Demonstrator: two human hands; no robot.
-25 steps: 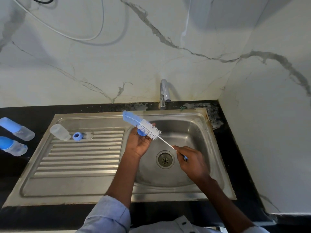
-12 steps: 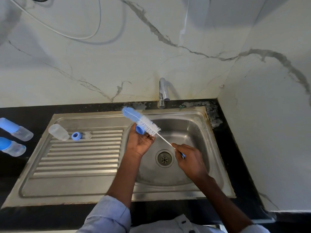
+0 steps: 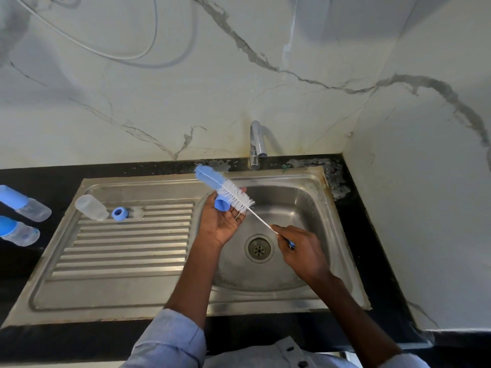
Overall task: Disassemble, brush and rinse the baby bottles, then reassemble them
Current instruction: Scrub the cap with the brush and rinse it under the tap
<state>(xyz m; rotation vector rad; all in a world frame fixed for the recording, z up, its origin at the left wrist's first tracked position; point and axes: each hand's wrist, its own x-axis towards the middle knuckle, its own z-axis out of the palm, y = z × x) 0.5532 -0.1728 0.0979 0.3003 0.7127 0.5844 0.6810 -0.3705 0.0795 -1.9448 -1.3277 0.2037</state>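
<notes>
Brush (image 3: 225,189) shifted slightly along the blue cap (image 3: 222,204); bristles lie across it. Left hand (image 3: 221,219) cups the cap over the sink (image 3: 305,197), fingers loosely curled around it. Right hand (image 3: 297,248) pinches the brush handle. Far left on the drainboard: bare bottle body (image 3: 90,207), blue ring (image 3: 120,214), clear teat (image 3: 138,212). Two capped bottles (image 3: 24,203) on the table look untouched. Early stage: brushing under way, rinsing and reassembly left.

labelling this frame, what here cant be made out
Head view only:
- blue cap: mostly hidden by brush bristles and left hand.
- brush handle: hidden inside right hand.
- clear piece beside blue ring: too small and transparent to identify.
- tap: no flow discernible.
</notes>
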